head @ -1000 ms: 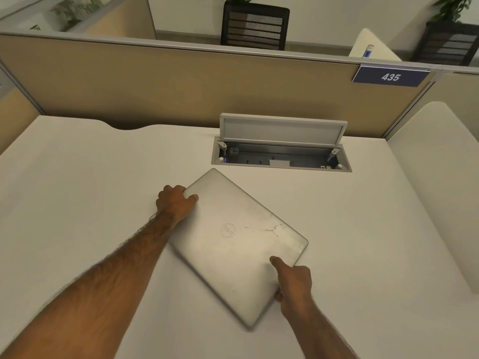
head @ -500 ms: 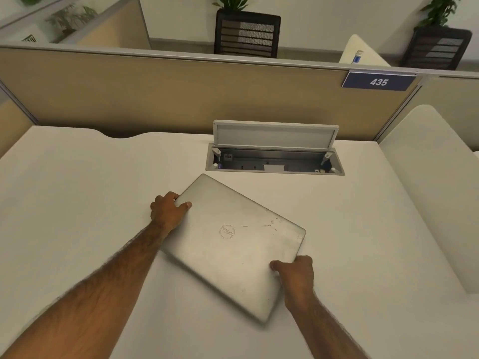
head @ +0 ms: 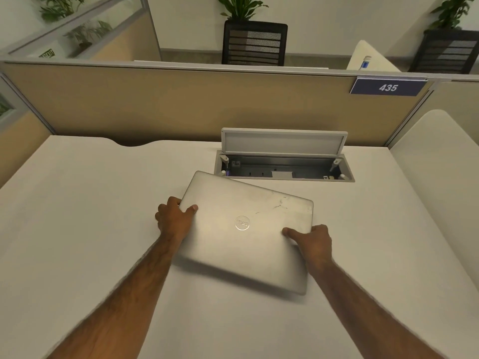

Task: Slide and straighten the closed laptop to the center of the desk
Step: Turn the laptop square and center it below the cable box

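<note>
A closed silver laptop [head: 248, 237] with a round logo on its lid lies on the white desk [head: 85, 216], still turned a little clockwise, its far left corner close to the cable box. My left hand [head: 175, 220] grips its left edge, thumb on the lid and fingers curled around the side. My right hand [head: 312, 242] holds the right edge, thumb pressed on the lid. The near edge of the laptop looks blurred.
An open cable box [head: 283, 168] with its raised lid [head: 283, 142] is sunk into the desk just behind the laptop. A tan partition [head: 181, 104] closes the back, with a blue sign "435" [head: 388, 87]. A cream side panel [head: 438, 161] bounds the right.
Both hands have turned the laptop counter-clockwise, so it lies far less skewed than before. My right hand has shifted from the near corner up along the right edge.
</note>
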Tool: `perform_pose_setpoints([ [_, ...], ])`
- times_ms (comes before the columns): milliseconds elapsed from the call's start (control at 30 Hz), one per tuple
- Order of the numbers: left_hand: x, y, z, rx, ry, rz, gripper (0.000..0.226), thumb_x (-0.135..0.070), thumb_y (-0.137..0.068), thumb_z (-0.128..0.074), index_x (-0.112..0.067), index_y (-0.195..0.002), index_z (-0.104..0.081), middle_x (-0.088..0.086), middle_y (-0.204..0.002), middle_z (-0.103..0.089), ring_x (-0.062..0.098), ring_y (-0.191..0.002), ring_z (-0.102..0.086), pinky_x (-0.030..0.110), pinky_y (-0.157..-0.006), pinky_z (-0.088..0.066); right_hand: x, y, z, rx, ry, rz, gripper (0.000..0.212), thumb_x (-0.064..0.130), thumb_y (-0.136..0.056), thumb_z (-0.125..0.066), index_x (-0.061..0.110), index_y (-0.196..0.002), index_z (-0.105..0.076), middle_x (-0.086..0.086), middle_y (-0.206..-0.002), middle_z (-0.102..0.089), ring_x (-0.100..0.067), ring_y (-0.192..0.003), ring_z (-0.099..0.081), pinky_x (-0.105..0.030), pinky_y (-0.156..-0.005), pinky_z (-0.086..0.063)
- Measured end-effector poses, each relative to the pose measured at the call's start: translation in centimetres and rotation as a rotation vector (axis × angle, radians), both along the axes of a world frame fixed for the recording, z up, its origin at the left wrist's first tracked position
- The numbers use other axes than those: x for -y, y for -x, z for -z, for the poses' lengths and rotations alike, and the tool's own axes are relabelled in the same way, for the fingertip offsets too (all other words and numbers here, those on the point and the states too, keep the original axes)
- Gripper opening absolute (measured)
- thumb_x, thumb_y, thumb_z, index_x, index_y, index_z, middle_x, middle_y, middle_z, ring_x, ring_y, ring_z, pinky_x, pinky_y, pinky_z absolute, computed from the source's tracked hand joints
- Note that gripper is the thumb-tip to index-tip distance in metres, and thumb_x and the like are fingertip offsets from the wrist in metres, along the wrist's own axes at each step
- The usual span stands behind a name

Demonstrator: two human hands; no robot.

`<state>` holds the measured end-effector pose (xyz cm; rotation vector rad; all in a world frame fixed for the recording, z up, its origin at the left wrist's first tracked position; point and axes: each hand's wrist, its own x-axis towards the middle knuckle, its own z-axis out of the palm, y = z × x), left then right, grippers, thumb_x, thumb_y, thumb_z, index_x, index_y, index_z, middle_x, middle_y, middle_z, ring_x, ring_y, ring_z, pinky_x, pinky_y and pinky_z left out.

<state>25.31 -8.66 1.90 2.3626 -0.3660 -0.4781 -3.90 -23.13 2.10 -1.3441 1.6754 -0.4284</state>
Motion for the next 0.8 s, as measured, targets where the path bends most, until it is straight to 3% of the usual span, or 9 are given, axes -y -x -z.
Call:
perform_pose_setpoints([
  [800,-0.6,7.4,2.2,-0.126,0.022,-0.184,0.046,-0.032,-0.086,-0.071,-0.012,-0.122,-0.052,0.019,-0.131,-0.048,0.040,-0.123,-0.043,0.051,-0.099,-0.048,6.0,2.1,1.3,-0.126,0.063,-0.110,0.082,0.056,-0.059,-0.092,0.011,-0.115,-0.053,-0.010,-0.118,-0.064,-0.033,-0.105,-0.066,-0.051,-0.090,-0.058],
])
